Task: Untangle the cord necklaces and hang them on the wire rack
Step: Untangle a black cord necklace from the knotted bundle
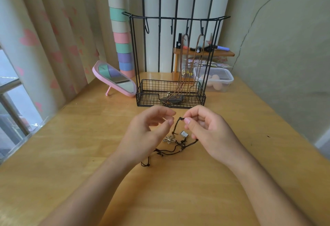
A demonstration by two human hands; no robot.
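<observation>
The right hand (210, 133) pinches the thin black cord necklaces (175, 148) between thumb and forefinger, at a small knot on the upper end of one loop. This loop is lifted a little above the light wooden table (89, 136); the other fingers of this hand are curled in toward the palm. The left hand (142, 133) is just beside it, at the same height. Its thumb and fingers are loosely bent and stand apart from each other, and I cannot see any cord between them. It seems to hold nothing.

The rest of the black cords lies as a tangle on the table between the two wrists. A silver flower-shaped pendant (168, 139) and a small silver square pendant (184, 133) lie in the tangle, below the lifted loop.

Behind the hands stands the black wire rack with hooks and a basket base (151, 90). Two brown cord necklaces (184, 56) already hang from the hooks on its right part, and their lower ends rest in the basket. A pink oval standing mirror (114, 79) is left of the rack, and a clear plastic lidded box (214, 79) is at the right behind it.
</observation>
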